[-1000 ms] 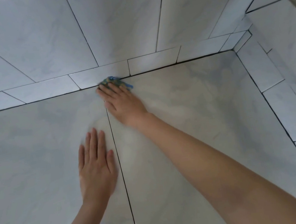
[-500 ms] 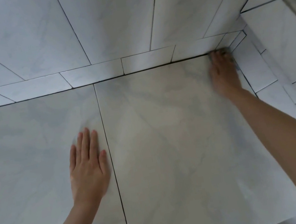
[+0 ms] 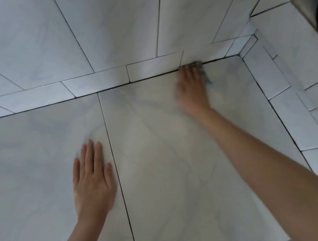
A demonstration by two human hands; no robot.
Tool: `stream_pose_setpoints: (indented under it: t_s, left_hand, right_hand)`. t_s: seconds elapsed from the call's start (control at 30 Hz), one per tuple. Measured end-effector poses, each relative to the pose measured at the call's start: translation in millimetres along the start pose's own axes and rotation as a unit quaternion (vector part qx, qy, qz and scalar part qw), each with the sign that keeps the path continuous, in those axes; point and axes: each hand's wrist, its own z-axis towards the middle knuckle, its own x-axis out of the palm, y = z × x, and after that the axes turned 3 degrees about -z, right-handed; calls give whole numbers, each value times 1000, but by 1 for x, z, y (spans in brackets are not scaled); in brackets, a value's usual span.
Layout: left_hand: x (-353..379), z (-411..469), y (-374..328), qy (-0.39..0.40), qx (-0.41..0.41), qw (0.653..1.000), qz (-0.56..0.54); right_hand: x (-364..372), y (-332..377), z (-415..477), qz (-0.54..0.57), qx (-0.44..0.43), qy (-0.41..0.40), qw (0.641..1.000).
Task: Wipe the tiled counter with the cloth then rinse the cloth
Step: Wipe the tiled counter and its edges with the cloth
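Head view: the left hand lies flat, fingers spread open, on the worktop beside a grout line. Farther back, the blurred right hand presses the cloth down against the wall edge.

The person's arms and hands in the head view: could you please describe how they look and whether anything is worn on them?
Both forearms are bare as far as the picture shows, with no sleeves in view. The left hand wears no glove, ring, watch or bracelet that I can see, and its short nails look unpainted. The right hand is also ungloved, but it is motion-blurred, so small items like a ring cannot be ruled out.
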Motion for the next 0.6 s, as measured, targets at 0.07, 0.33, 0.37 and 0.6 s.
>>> stream_pose_setpoints:
  t_s: [0.07,0.33,0.37,0.6]
  left_hand:
    - [0,0,0,0,0,1000,1]
    - [1,1,0,-3,0,1000,5]
    - [1,1,0,-3,1,1000,5]
    - [-1,0,-1,1,0,1000,4]
  right_hand:
    - [10,49,-14,3,-65,15,998]
    - [34,179,-54,2,-239,103,966]
    - [35,180,-53,-4,-248,105,963]
    - [26,138,-26,-21,-241,59,968]
